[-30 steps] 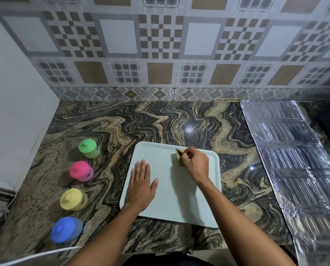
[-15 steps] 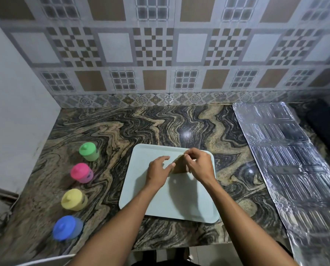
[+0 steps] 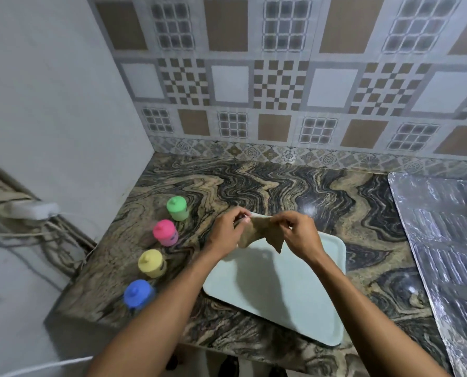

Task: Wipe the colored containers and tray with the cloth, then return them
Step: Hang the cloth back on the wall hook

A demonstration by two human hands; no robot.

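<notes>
Head view: left hand (image 3: 224, 232) and right hand (image 3: 300, 236) fingers (image 3: 279, 217) pinch cloth (image 3: 265, 233); containers (image 3: 165, 232) lidded.

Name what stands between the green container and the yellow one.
The pink container stands between the green container and the yellow container, as the head view shows.

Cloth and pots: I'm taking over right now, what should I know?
Hands: left hand and right hand both pinch the cloth, spread above the tray.
Pots: green pot, pink pot, yellow pot, blue pot, in a row on the counter, left of the tray.
Done: pots off the tray; wiping so far cannot be told.
Left: finish wiping, return the pots.
</notes>
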